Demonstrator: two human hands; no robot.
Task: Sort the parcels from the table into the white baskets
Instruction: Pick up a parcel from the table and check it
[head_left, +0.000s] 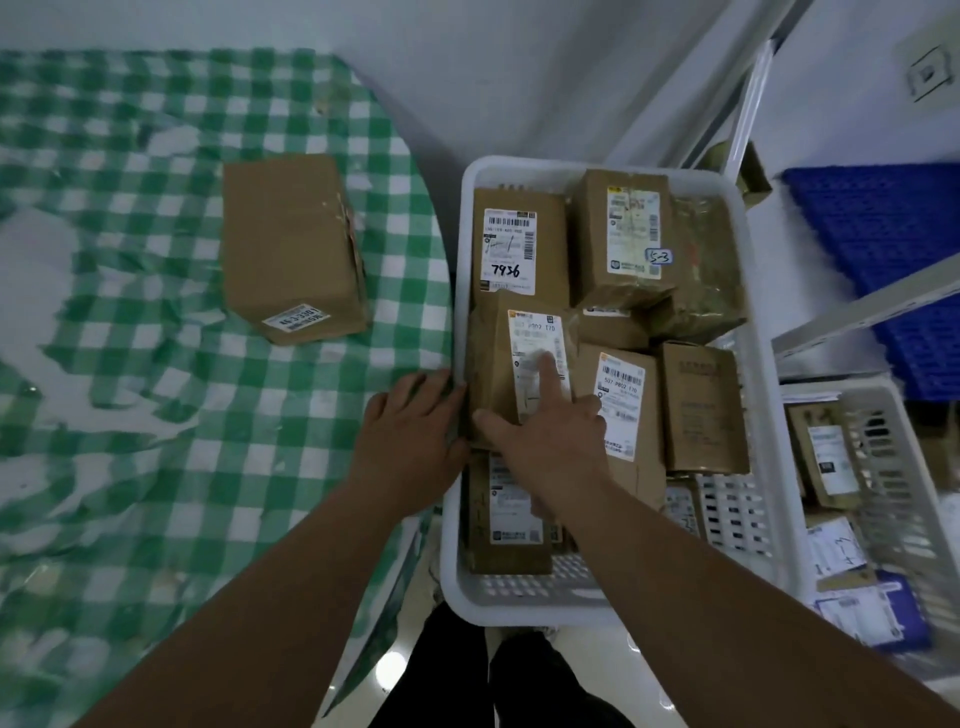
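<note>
One table (130, 364) under a green checked cloth carries a single brown parcel (293, 249), lying apart from the hands. Just beside it, the white basket (470, 597) is packed with labelled parcels. On one upper parcel (498, 364) the right hand (550, 441) rests, forefinger straight on the label, while the left hand (410, 431) presses flat against its side.

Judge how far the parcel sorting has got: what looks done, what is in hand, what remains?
Done: several brown parcels already fill the white basket. In hand: the left hand and right hand are on one labelled parcel at the basket's left side, the right index finger lying along its label. Left: one cardboard box on the checked tablecloth.
</note>
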